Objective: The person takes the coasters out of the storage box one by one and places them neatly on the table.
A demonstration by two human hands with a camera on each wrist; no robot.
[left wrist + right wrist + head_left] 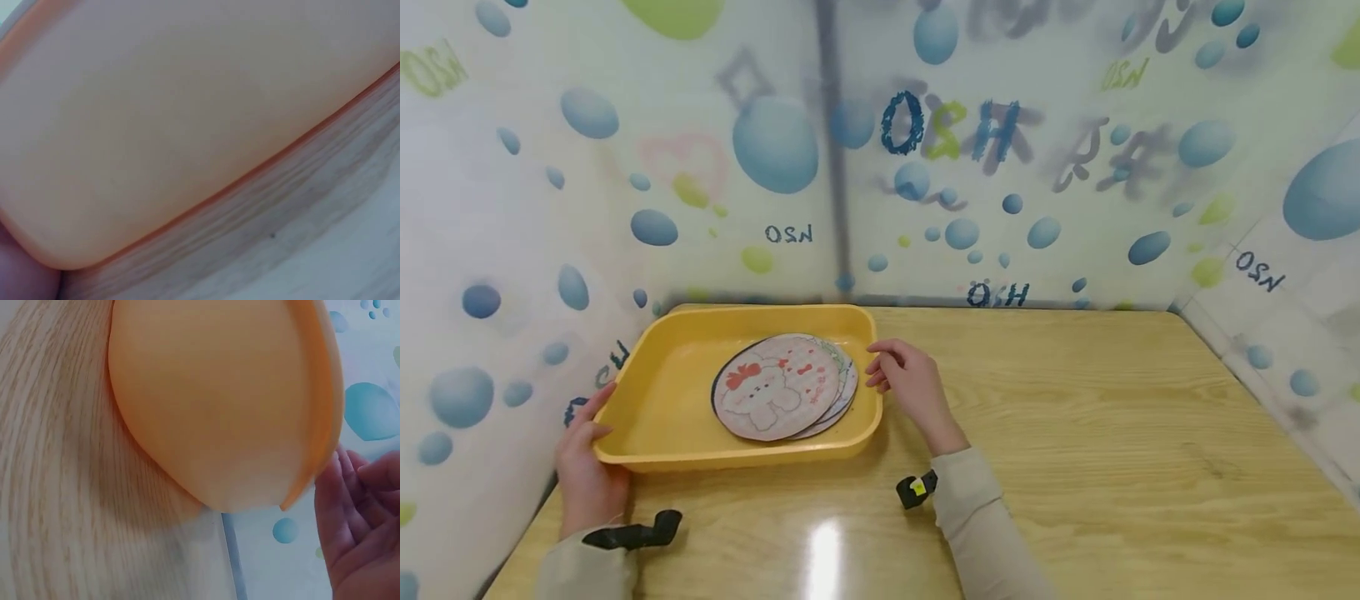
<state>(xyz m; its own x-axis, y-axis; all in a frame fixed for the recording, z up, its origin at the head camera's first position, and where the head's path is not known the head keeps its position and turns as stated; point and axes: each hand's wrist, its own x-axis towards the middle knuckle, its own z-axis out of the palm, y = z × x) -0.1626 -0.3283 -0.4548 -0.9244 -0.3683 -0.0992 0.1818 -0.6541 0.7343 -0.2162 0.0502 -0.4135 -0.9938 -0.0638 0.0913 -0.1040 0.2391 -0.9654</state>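
Note:
A yellow plastic tray [655, 400] lies on the wooden table at the back left. Inside it, towards the right, is a small stack of round flat mats [778, 392]; the top one is pink with a white bunny and red bow. My left hand [587, 467] holds the tray's left rim, thumb lying over the edge. At the opposite end is my right hand [913, 383], its loosely bent fingers touching the right rim. In the right wrist view these fingertips [331, 469] meet the outer edge of the tray, thumb apart. The tray's outer wall [187, 137] fills most of the left wrist view.
Wood-grain tabletop [1075, 400] extends to the right and in front of the tray. A patterned curtain-like wall [865, 183] rises behind the table and along both sides. Black straps with small devices [914, 492] sit on both wrists.

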